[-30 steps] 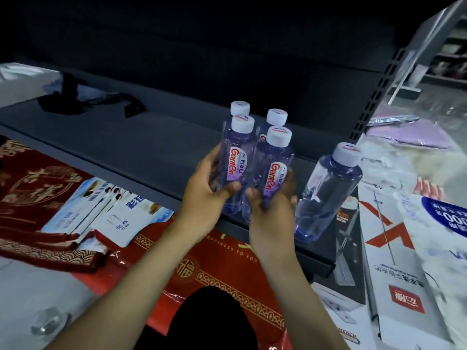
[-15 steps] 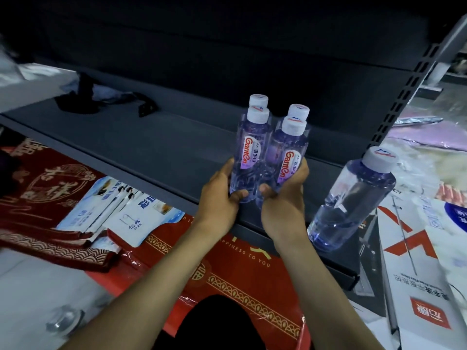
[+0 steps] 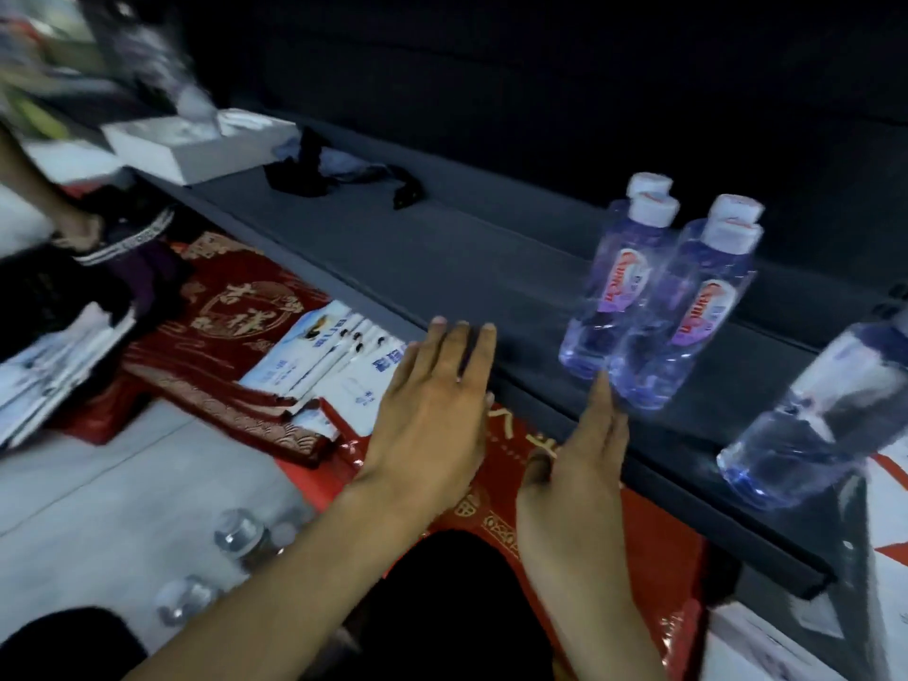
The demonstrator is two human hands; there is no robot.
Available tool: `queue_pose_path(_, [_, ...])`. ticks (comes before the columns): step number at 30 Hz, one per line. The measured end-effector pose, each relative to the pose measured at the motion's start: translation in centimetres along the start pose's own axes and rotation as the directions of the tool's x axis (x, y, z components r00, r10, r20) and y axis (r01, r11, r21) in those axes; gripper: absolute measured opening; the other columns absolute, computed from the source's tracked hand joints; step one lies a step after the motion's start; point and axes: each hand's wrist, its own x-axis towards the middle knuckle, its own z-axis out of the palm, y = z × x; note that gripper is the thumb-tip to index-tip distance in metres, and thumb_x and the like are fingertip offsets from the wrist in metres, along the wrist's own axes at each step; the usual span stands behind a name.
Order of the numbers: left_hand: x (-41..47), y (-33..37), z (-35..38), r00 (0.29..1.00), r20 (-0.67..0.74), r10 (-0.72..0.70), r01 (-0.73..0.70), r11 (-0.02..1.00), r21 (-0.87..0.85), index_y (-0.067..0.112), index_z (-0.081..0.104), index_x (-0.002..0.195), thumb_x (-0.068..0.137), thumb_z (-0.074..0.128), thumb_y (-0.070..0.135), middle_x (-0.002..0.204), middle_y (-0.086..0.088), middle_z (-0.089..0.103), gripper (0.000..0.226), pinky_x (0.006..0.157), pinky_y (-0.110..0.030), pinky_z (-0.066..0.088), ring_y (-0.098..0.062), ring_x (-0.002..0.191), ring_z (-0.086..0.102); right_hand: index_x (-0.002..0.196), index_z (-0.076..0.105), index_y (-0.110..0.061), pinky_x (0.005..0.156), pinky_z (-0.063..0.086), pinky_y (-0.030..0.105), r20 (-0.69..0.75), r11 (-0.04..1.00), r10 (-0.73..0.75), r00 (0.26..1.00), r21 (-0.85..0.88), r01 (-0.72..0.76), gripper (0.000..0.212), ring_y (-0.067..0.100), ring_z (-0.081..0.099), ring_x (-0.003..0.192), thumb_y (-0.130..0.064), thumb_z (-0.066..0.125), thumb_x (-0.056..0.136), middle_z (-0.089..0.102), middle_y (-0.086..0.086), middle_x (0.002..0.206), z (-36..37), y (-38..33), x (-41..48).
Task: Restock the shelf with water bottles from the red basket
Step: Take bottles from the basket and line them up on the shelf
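Several small water bottles [image 3: 653, 297] with white caps and pink labels stand together on the dark shelf [image 3: 442, 258]. A larger clear bottle [image 3: 815, 415] stands to their right near the shelf's front edge. My left hand [image 3: 432, 410] hovers flat with straight fingers over the shelf's front edge, holding nothing. My right hand [image 3: 580, 459] is also empty, its fingers straight, the fingertips just below the base of the nearest small bottle. More bottle caps [image 3: 236, 533] show at the lower left on the floor. The frame is blurred.
Black items [image 3: 314, 169] and a white box [image 3: 196, 145] lie at the shelf's far left. Red patterned packages [image 3: 236, 307] and white-blue packets [image 3: 334, 356] lie below the shelf. Another person's arm [image 3: 59, 208] is at the far left. White cartons [image 3: 884, 533] sit at the right.
Both hands have let go of the small bottles, which now stand on the shelf, and have drawn back toward me and to the left. The view has swung left.
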Motion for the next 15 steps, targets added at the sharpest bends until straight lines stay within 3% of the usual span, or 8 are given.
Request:
queue_pose_path(4, [-7.5, -5.4, -2.4, 0.991, -0.006, -0.135, 0.133, 0.965, 0.228, 0.008, 0.044, 0.147, 0.074, 0.073, 0.015, 0.147, -0.021, 0.049, 0.079, 0.111, -0.051, 0.034, -0.04, 0.141, 0.039, 0.155, 0.002, -0.029, 0.118, 0.011, 0.026, 0.289, 0.942, -0.154, 0.945, -0.245, 0.228, 0.082, 0.018, -0.012, 0.151, 0.0, 0.046, 0.093, -0.016, -0.003, 0.161, 4.4, -2.2, -2.3])
queue_pose_path(8, [-15.6, -10.0, -6.0, 0.945, -0.044, -0.324, 0.318, 0.878, 0.358, 0.01, 0.047, 0.145, 0.081, 0.061, 0.023, 0.144, -0.02, 0.052, 0.067, 0.108, -0.052, 0.038, -0.04, 0.139, 0.042, 0.153, 0.012, -0.03, 0.119, 0.025, 0.037, 0.502, 0.864, -0.241, 0.831, -0.28, 0.419, 0.074, 0.025, 0.009, 0.151, -0.013, 0.052, 0.093, -0.001, 0.004, 0.16, 8.8, -5.4, -4.9])
queue_pose_path(11, [-22.8, -13.3, -9.1, 0.843, -0.105, -0.528, 0.522, 0.755, 0.395, 0.011, 0.047, 0.145, 0.089, 0.047, 0.03, 0.144, -0.017, 0.053, 0.06, 0.108, -0.052, 0.04, -0.04, 0.14, 0.041, 0.153, 0.019, -0.027, 0.115, 0.026, 0.032, 0.637, 0.791, -0.36, 0.681, -0.18, 0.585, 0.069, 0.024, 0.018, 0.148, -0.012, 0.05, 0.093, 0.008, 0.004, 0.159, 12.2, -8.8, -8.0])
queue_pose_path(15, [-34.2, -16.4, -13.5, 0.641, -0.215, -0.737, 0.742, 0.525, 0.416, 0.007, 0.051, 0.142, 0.09, 0.043, 0.029, 0.14, -0.021, 0.055, 0.057, 0.105, -0.057, 0.042, -0.044, 0.136, 0.044, 0.151, 0.025, -0.027, 0.109, 0.035, 0.035, 0.75, 0.669, -0.48, 0.456, -0.023, 0.742, 0.061, 0.021, 0.025, 0.145, -0.012, 0.046, 0.096, 0.013, 0.004, 0.158, 17.0, -13.0, -13.5])
